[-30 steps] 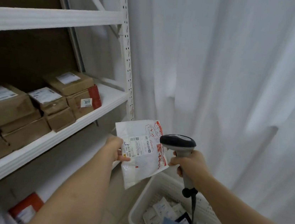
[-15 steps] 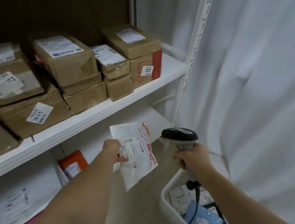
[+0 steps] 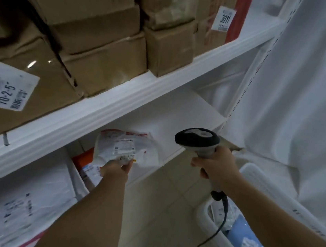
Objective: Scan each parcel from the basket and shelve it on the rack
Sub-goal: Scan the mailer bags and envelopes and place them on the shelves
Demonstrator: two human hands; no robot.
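White curtain (image 3: 306,89) hangs right of the rack (image 3: 102,107), whose lower shelf now fills the view, so shelving looks next. Far left, the left hand (image 3: 116,169) pinches the parcel (image 3: 126,147). The right hand (image 3: 217,165) grips the scanner (image 3: 198,142) over the basket (image 3: 258,178).

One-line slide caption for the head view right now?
Left hand holds a white parcel at the lower rack shelf; right hand grips the scanner.
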